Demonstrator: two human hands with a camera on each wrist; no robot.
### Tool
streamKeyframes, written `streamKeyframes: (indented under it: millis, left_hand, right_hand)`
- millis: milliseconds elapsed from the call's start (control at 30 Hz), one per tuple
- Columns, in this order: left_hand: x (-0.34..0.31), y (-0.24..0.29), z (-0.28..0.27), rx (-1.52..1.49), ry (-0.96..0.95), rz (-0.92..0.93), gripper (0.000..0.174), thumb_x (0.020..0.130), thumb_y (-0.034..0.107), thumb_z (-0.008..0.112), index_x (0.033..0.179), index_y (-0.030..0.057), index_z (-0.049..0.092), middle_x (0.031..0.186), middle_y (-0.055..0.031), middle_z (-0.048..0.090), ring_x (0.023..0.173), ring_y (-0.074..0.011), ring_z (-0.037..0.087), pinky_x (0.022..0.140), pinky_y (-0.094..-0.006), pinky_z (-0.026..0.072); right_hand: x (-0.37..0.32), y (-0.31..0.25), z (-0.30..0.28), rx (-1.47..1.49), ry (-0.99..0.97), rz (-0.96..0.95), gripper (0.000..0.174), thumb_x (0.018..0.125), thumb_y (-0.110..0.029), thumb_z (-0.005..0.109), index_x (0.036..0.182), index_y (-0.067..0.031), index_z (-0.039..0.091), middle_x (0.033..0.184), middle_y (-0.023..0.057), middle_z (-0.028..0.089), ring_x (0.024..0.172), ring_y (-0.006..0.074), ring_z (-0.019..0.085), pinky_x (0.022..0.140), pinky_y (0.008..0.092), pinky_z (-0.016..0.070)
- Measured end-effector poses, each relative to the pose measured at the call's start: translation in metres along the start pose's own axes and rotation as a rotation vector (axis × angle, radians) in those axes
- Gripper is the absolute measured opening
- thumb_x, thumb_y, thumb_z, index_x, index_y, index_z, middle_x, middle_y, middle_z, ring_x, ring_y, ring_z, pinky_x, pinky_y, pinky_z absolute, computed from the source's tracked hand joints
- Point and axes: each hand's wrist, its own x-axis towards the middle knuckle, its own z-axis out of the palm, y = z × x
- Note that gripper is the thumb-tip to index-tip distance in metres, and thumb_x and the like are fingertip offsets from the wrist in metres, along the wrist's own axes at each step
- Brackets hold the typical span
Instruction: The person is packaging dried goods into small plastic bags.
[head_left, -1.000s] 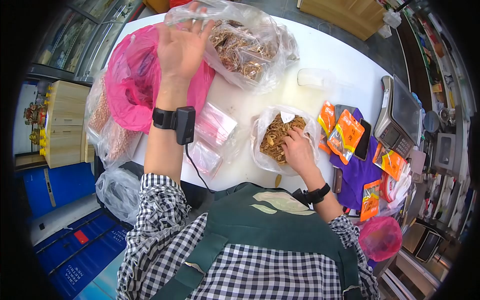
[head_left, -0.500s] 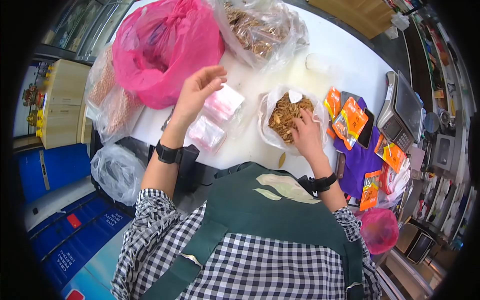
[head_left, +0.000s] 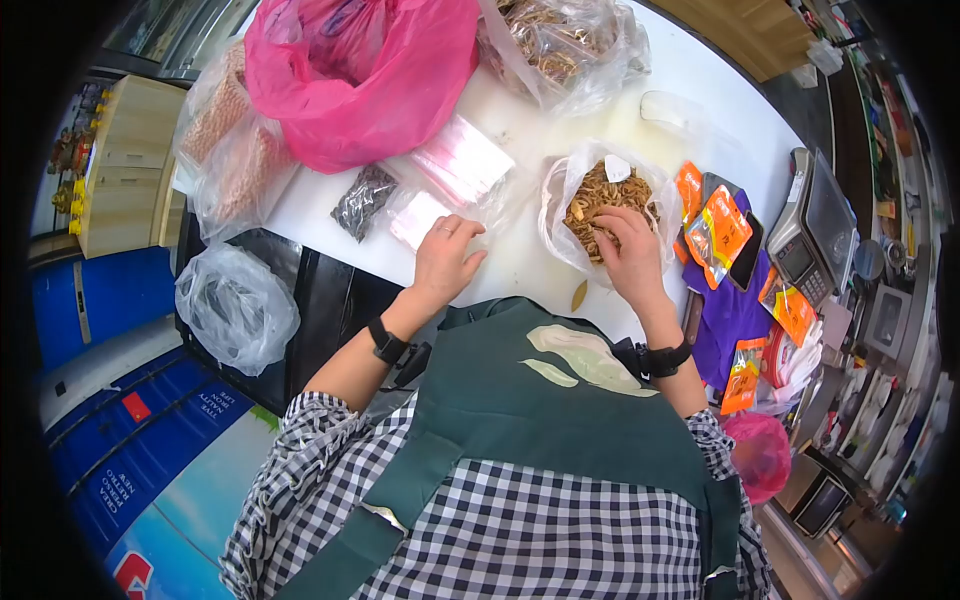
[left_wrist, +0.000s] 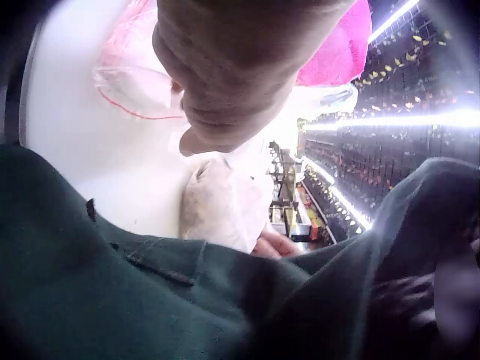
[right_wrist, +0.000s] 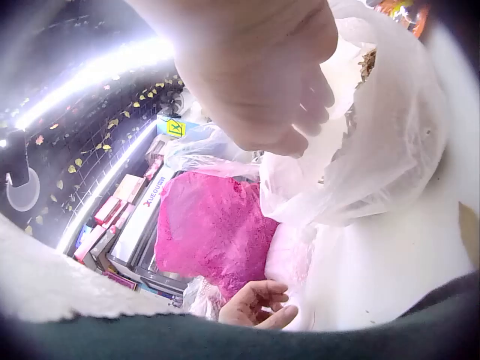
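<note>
In the head view the right hand point(head_left: 632, 257) is over the white plastic bag point(head_left: 556, 213) of brown dried strips point(head_left: 590, 195), its bent fingertips at the strips; whether they pinch any cannot be told. The left hand point(head_left: 445, 262) hovers by the table's near edge, fingers loosely bent and holding nothing, just below the small clear packets point(head_left: 418, 217). The right wrist view shows the right hand point(right_wrist: 255, 75) beside the open white bag point(right_wrist: 397, 142), and the left hand point(right_wrist: 259, 305) lower down. The left wrist view shows the left hand point(left_wrist: 240, 75) from behind.
A big pink bag point(head_left: 370, 110) and a clear bag of dried goods point(head_left: 560, 50) stand at the back. Nut-filled bags point(head_left: 240, 180) lie left, a dark packet point(head_left: 364, 203) nearby. Orange packets point(head_left: 718, 235), a phone point(head_left: 747, 255) and a scale point(head_left: 800, 250) are right.
The left hand has come down from the pink and clear bags toward the near table edge. The right hand stays at the white bag. The head view has shifted, and a dark packet shows.
</note>
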Motion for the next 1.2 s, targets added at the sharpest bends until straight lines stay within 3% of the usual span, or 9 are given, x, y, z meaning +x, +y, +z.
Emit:
streamKeyframes:
  millis: [33, 233, 433, 600, 733, 800, 933, 1033, 1200]
  left_hand:
    - [0.002, 0.003, 0.003, 0.144, 0.068, 0.137, 0.035, 0.068, 0.008, 0.077, 0.1, 0.0081, 0.062, 0.091, -0.007, 0.059, 0.086, -0.0274, 0.056, 0.076, -0.0387, 0.0449]
    - [0.023, 0.014, 0.029, 0.261, 0.12, 0.132, 0.036, 0.067, 0.012, 0.077, 0.098, 0.0107, 0.06, 0.096, -0.0069, 0.056, 0.094, -0.0276, 0.053, 0.077, -0.0381, 0.0388]
    - [0.016, 0.005, 0.026, 0.184, 0.202, 0.114, 0.028, 0.069, 0.013, 0.075, 0.094, 0.0101, 0.062, 0.089, -0.0069, 0.059, 0.092, -0.0264, 0.056, 0.077, -0.039, 0.0395]
    - [-0.022, -0.014, -0.01, 0.21, 0.263, 0.013, 0.032, 0.069, 0.016, 0.077, 0.097, 0.0085, 0.063, 0.092, -0.0067, 0.06, 0.092, -0.0277, 0.056, 0.078, -0.0398, 0.0406]
    - [-0.036, -0.018, -0.012, 0.283, 0.185, -0.098, 0.033, 0.069, 0.016, 0.077, 0.097, 0.0076, 0.061, 0.09, -0.0066, 0.057, 0.093, -0.0271, 0.056, 0.079, -0.0397, 0.0423]
    - [-0.035, -0.026, -0.003, 0.268, 0.206, -0.099, 0.03, 0.07, 0.013, 0.076, 0.095, 0.007, 0.061, 0.088, -0.0072, 0.058, 0.089, -0.0262, 0.057, 0.076, -0.039, 0.0446]
    - [-0.033, -0.029, 0.005, 0.047, 0.293, -0.204, 0.018, 0.075, 0.004, 0.071, 0.09, 0.0046, 0.06, 0.081, -0.0091, 0.06, 0.072, -0.0243, 0.062, 0.063, -0.0357, 0.0503]
    - [-0.025, -0.016, 0.003, -0.088, 0.431, -0.188, 0.014, 0.078, 0.001, 0.069, 0.088, 0.0027, 0.059, 0.077, -0.0095, 0.061, 0.061, -0.0242, 0.062, 0.056, -0.0344, 0.0503]
    - [-0.018, -0.009, 0.012, -0.136, 0.434, -0.221, 0.012, 0.08, 0.002, 0.069, 0.088, 0.0022, 0.06, 0.075, -0.0098, 0.062, 0.06, -0.0218, 0.062, 0.057, -0.0325, 0.0503]
  right_hand:
    - [0.002, -0.005, 0.0, -0.001, -0.002, -0.002, 0.02, 0.078, -0.001, 0.068, 0.098, -0.0001, 0.065, 0.109, 0.0135, 0.065, 0.106, 0.0329, 0.06, 0.09, 0.04, 0.0495]
    - [0.02, -0.036, 0.001, 0.208, -0.04, -0.034, 0.015, 0.081, -0.004, 0.068, 0.096, -0.0007, 0.068, 0.102, 0.0134, 0.068, 0.096, 0.0307, 0.064, 0.083, 0.0373, 0.0517]
    - [0.028, -0.053, 0.006, 0.359, -0.281, -0.072, 0.019, 0.083, -0.006, 0.067, 0.101, -0.0013, 0.067, 0.104, 0.0139, 0.067, 0.098, 0.0308, 0.064, 0.084, 0.037, 0.0512]
    - [0.036, -0.053, 0.028, 0.358, -0.654, -0.218, 0.029, 0.085, -0.008, 0.066, 0.112, 0.0008, 0.064, 0.121, 0.0155, 0.064, 0.107, 0.0316, 0.063, 0.093, 0.0379, 0.0493]
    - [0.042, -0.053, 0.068, 0.346, -0.817, -0.258, 0.032, 0.085, -0.009, 0.065, 0.115, 0.0033, 0.063, 0.128, 0.0176, 0.06, 0.115, 0.0329, 0.059, 0.098, 0.04, 0.0472]
    - [0.042, -0.057, 0.088, 0.325, -0.884, -0.39, 0.038, 0.084, -0.008, 0.066, 0.118, 0.0055, 0.061, 0.133, 0.0196, 0.056, 0.124, 0.0331, 0.053, 0.104, 0.0405, 0.0431]
    - [0.043, -0.063, 0.102, 0.299, -0.881, -0.508, 0.045, 0.082, -0.005, 0.064, 0.125, 0.0081, 0.055, 0.135, 0.0245, 0.052, 0.129, 0.0363, 0.047, 0.108, 0.0397, 0.0393]
    - [0.045, -0.064, 0.109, 0.255, -0.722, -0.535, 0.047, 0.082, -0.001, 0.061, 0.126, 0.0104, 0.051, 0.138, 0.0264, 0.048, 0.132, 0.0386, 0.043, 0.111, 0.0409, 0.0368]
    - [0.049, -0.061, 0.139, 0.057, -0.45, -0.548, 0.042, 0.078, 0.001, 0.056, 0.118, 0.0135, 0.053, 0.132, 0.0284, 0.05, 0.129, 0.0425, 0.044, 0.111, 0.0428, 0.0366]
